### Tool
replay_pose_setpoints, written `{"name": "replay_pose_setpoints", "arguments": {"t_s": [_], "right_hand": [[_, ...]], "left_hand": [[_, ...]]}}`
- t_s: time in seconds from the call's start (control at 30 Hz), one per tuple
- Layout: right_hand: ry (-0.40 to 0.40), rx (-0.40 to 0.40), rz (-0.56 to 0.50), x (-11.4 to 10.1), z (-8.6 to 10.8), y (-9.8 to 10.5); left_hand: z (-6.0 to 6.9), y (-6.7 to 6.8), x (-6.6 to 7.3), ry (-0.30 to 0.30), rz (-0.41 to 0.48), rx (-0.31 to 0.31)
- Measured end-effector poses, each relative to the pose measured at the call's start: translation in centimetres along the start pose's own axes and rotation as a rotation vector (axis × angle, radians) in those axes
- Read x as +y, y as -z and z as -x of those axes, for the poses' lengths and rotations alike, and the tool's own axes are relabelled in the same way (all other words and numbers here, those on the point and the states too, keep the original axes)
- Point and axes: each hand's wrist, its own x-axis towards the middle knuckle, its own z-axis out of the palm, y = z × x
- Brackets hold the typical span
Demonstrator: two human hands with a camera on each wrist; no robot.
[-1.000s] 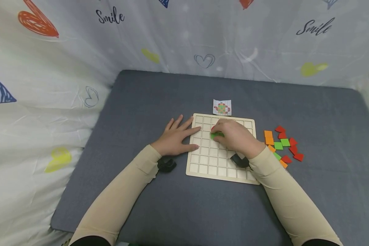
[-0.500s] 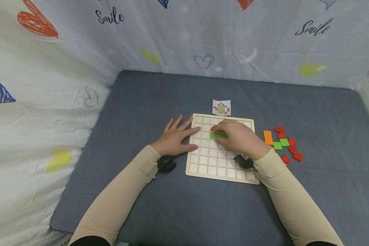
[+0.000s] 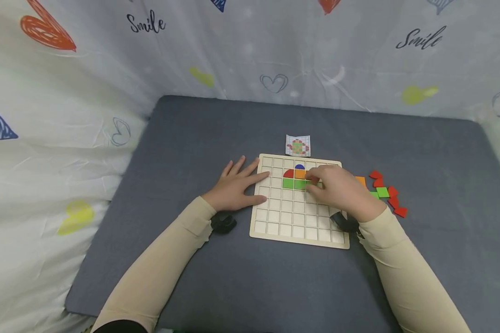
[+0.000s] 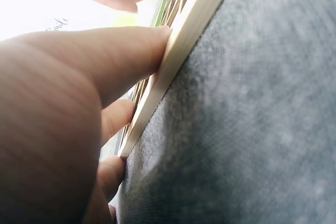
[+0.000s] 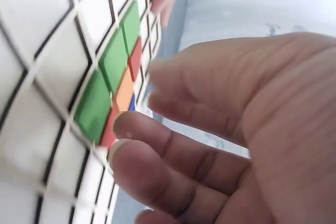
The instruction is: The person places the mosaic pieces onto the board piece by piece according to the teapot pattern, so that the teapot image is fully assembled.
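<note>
A pale gridded board (image 3: 285, 230) lies on the grey table. My left hand (image 3: 231, 187) rests at its left edge, fingers spread, fingertips and thumb touching the rim. Over the upper right part hovers my right hand (image 3: 343, 189), fingers slightly bent and apart, with nothing between them. In the right wrist view, three green squares (image 5: 113, 59) sit in a row beside two red pieces (image 5: 135, 59), an orange square (image 5: 124, 94) and a partly hidden blue piece. The head view shows the blue piece (image 3: 299, 166) above the orange square (image 3: 299, 174); my right fingers hide some cells.
A small card with a coloured grid pattern (image 3: 297, 145) lies beyond the board's top edge. To the right of the board are loose red pieces (image 3: 400, 212), green squares (image 3: 382, 192) and an orange piece (image 3: 360, 180), some hidden by my right arm.
My right hand has shifted right across the board, uncovering the orange square and blue piece. My left hand stays in place. The view has turned slightly.
</note>
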Motion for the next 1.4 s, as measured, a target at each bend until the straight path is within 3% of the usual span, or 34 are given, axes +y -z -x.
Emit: {"name": "replay_pose_setpoints", "arguments": {"t_s": [0.37, 0.8, 1.4], "right_hand": [[-0.120, -0.006, 0.000, 2.3, 2.3, 2.3], [-0.197, 0.004, 0.031, 5.8, 4.3, 2.8], [-0.244, -0.022, 0.060, 8.5, 4.4, 2.6]], "left_hand": [[0.0, 0.0, 0.0, 0.007, 0.003, -0.001], [0.0, 0.0, 0.1, 0.006, 0.013, 0.000], [0.0, 0.0, 0.0, 0.012, 0.009, -0.007]]}}
